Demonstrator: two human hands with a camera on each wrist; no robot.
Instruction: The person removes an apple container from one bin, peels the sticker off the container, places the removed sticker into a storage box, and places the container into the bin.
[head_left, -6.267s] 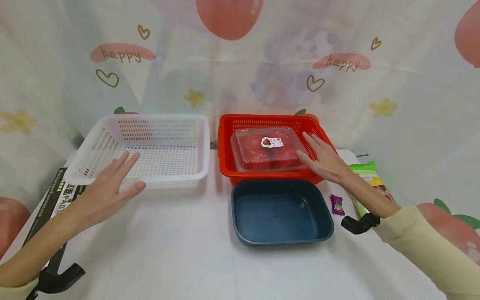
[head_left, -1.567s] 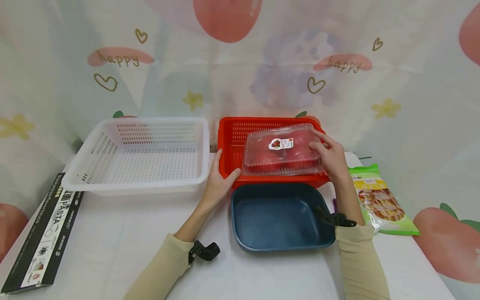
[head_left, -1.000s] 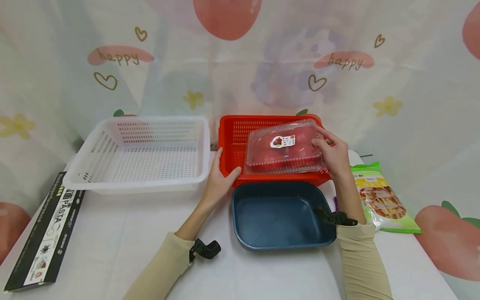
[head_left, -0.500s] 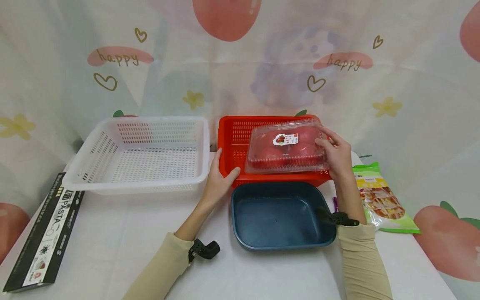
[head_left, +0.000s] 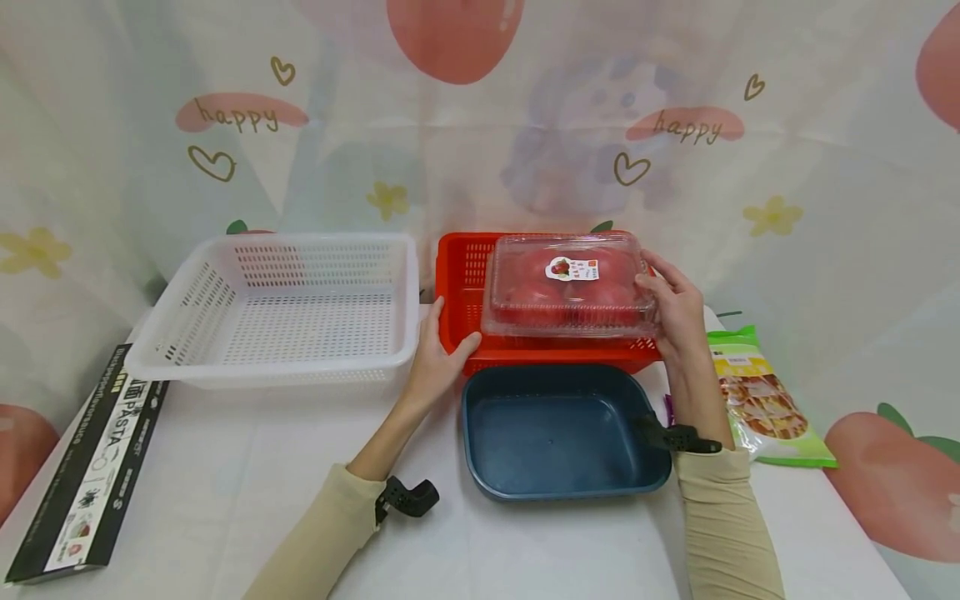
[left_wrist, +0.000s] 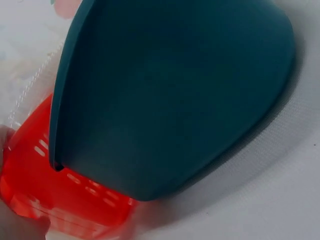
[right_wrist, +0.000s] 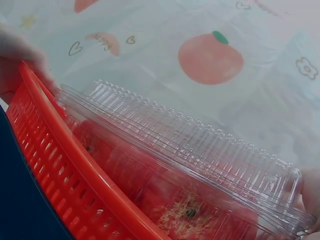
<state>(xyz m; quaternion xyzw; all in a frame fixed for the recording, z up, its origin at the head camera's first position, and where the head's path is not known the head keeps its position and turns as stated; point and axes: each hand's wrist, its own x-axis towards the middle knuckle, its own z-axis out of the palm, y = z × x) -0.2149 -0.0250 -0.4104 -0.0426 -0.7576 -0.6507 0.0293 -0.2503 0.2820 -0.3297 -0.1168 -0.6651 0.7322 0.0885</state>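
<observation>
Clamshell of red fruit sits within and partly above the red basket, its right end at the basket's right rim; whether its underside touches the basket floor, cannot tell. Right hand pinches that right end, thumb on the near side, fingers behind; nothing supports the left end from a hand. Left hand holds the basket's near left corner, thumb and fingers spread to either side of it. Likely trouble: grip is at one end only, so the far end could sag if the pack is raised, fruit shifting with it. Thin plastic may flex under a hard pinch and pop the lid; whether it is latched, cannot tell. Right rim could snag the pack's flange, dragging the basket should the left hand loosen. Blue basin sits just in front of the basket, so a forward slide could push it. Purple packet, mostly hidden behind the right forearm, risks a knock.
</observation>
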